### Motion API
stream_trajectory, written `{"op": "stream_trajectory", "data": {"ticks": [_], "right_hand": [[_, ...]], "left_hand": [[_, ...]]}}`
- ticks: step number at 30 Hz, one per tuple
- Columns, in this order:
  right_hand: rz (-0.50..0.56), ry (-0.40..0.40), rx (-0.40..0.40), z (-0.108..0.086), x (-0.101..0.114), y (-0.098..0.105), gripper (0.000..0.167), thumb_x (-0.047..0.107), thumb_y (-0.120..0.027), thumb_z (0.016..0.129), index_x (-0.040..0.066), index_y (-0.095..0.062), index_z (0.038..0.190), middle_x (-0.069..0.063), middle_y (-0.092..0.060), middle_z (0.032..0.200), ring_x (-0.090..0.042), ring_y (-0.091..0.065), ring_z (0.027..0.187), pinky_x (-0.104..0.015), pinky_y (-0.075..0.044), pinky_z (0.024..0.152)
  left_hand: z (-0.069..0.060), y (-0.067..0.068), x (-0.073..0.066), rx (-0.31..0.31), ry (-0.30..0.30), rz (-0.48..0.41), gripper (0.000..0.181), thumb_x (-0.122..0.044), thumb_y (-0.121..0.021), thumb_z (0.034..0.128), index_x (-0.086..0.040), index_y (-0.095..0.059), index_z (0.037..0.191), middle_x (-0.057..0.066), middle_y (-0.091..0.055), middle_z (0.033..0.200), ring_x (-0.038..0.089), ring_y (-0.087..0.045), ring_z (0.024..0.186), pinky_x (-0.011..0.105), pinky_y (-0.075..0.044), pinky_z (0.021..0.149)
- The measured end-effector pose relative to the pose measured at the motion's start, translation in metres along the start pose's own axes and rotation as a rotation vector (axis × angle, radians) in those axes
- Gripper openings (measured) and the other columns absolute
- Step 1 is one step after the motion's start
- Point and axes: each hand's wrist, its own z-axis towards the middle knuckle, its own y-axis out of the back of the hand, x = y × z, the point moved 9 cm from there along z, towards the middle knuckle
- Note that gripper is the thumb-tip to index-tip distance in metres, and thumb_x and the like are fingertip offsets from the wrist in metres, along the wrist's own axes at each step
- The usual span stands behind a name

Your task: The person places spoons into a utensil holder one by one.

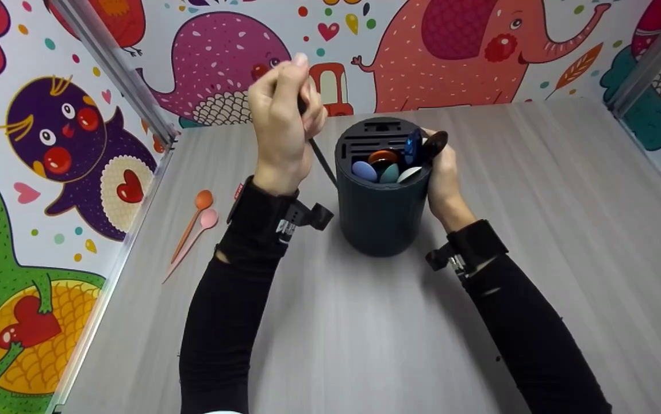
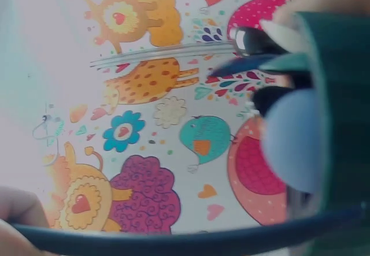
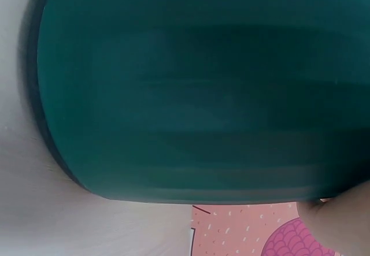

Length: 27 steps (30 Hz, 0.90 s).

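A dark green, ribbed cylindrical utensil holder (image 1: 382, 215) stands upright on the table, with slots in the back of its top. My right hand (image 1: 444, 183) grips its right side; the fingers behind it are hidden. Up at the holder's left, my left hand (image 1: 284, 115) pinches a slender dark stick (image 1: 323, 162). In the left wrist view the stick (image 2: 191, 241) runs slightly curved towards the holder's wall (image 2: 347, 129); its kind cannot be told. Rounded spoon-like heads poke from the holder's front opening: a light blue one (image 1: 364, 171), a green one (image 1: 389, 173), a shiny dark blue one (image 1: 412, 146) and others.
An orange spoon (image 1: 204, 199) and a pink spoon (image 1: 209, 218) lie side by side on the grey wood-grain table (image 1: 330, 345), left of my left forearm. Panels with cartoon animals (image 1: 457, 57) rise at the back and sides, with metal posts (image 1: 118, 69) at the corners.
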Motion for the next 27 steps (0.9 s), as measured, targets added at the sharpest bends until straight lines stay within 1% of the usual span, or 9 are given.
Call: {"op": "stream_trajectory", "data": {"ticks": [2, 6, 7, 11, 13, 18, 20, 23, 27], "right_hand": [[-0.004, 0.0, -0.001, 0.0, 0.0, 0.0, 0.059, 0.06, -0.048, 0.104, 0.008, -0.075, 0.117, 0.004, -0.071, 0.101, -0.008, -0.062, 0.097, -0.024, -0.048, 0.092], [-0.02, -0.008, -0.013, 0.001, 0.001, 0.001, 0.046, 0.04, -0.042, 0.112, 0.008, -0.075, 0.116, 0.005, -0.071, 0.101, -0.009, -0.062, 0.097, -0.024, -0.048, 0.092], [-0.025, -0.009, -0.016, 0.001, 0.001, 0.001, 0.045, 0.038, -0.041, 0.112, 0.009, -0.075, 0.116, 0.005, -0.072, 0.101, -0.009, -0.062, 0.098, -0.024, -0.048, 0.092], [-0.027, -0.014, -0.018, 0.0, 0.001, 0.001, 0.045, 0.035, -0.039, 0.113, 0.008, -0.075, 0.117, 0.005, -0.073, 0.103, -0.009, -0.063, 0.099, -0.024, -0.048, 0.093], [-0.029, -0.018, -0.02, 0.0, 0.001, 0.001, 0.046, 0.033, -0.038, 0.113, 0.008, -0.075, 0.117, 0.005, -0.072, 0.103, -0.009, -0.062, 0.099, -0.024, -0.048, 0.093], [-0.035, -0.021, -0.032, 0.001, 0.001, 0.0, 0.048, 0.03, -0.034, 0.113, 0.007, -0.076, 0.116, 0.005, -0.071, 0.103, -0.01, -0.061, 0.099, -0.025, -0.048, 0.093], [-0.035, -0.017, -0.033, 0.001, 0.002, 0.0, 0.048, 0.03, -0.034, 0.114, 0.006, -0.076, 0.116, 0.004, -0.071, 0.103, -0.01, -0.061, 0.1, -0.025, -0.048, 0.094], [-0.032, -0.009, -0.028, 0.001, 0.002, 0.0, 0.049, 0.028, -0.033, 0.114, 0.006, -0.076, 0.117, 0.004, -0.072, 0.103, -0.01, -0.062, 0.1, -0.025, -0.048, 0.094], [-0.021, -0.01, -0.016, 0.002, 0.001, -0.001, 0.049, 0.029, -0.032, 0.114, 0.007, -0.076, 0.116, 0.004, -0.071, 0.101, -0.01, -0.062, 0.099, -0.025, -0.049, 0.094]], "left_hand": [[0.003, -0.002, -0.004, -0.015, -0.02, -0.025, 0.045, -0.004, -0.042, 0.1054, -0.014, -0.047, 0.062, -0.008, -0.036, 0.047, 0.006, -0.023, 0.041, 0.022, -0.02, 0.043], [0.007, -0.006, -0.004, -0.028, -0.042, -0.077, 0.044, -0.005, -0.04, 0.105, -0.015, -0.047, 0.063, -0.009, -0.036, 0.047, 0.007, -0.023, 0.041, 0.023, -0.02, 0.044], [0.007, -0.007, -0.002, -0.033, -0.034, -0.086, 0.044, -0.005, -0.04, 0.1052, -0.015, -0.046, 0.063, -0.009, -0.036, 0.047, 0.007, -0.023, 0.041, 0.023, -0.02, 0.044], [0.005, -0.01, 0.012, -0.048, 0.01, -0.122, 0.047, -0.004, -0.039, 0.1054, -0.017, -0.046, 0.06, -0.01, -0.037, 0.046, 0.005, -0.024, 0.041, 0.022, -0.02, 0.042], [0.005, -0.012, 0.019, -0.051, 0.027, -0.119, 0.049, -0.004, -0.04, 0.1056, -0.017, -0.046, 0.059, -0.01, -0.037, 0.046, 0.005, -0.024, 0.04, 0.022, -0.021, 0.041], [0.002, -0.018, 0.033, -0.015, 0.025, -0.076, 0.051, -0.005, -0.042, 0.1052, -0.019, -0.047, 0.057, -0.011, -0.037, 0.045, 0.006, -0.027, 0.04, 0.023, -0.022, 0.041], [0.0, -0.02, 0.04, 0.007, 0.025, -0.076, 0.051, -0.004, -0.043, 0.1049, -0.02, -0.048, 0.057, -0.011, -0.037, 0.046, 0.006, -0.028, 0.04, 0.024, -0.021, 0.041], [-0.004, -0.021, 0.053, 0.024, 0.049, -0.071, 0.05, -0.005, -0.044, 0.1045, -0.02, -0.048, 0.057, -0.01, -0.037, 0.046, 0.007, -0.029, 0.04, 0.024, -0.022, 0.041], [-0.011, -0.018, 0.07, 0.041, 0.086, -0.018, 0.047, -0.006, -0.047, 0.1036, -0.019, -0.048, 0.058, -0.01, -0.039, 0.047, 0.007, -0.031, 0.041, 0.023, -0.024, 0.043]]}}
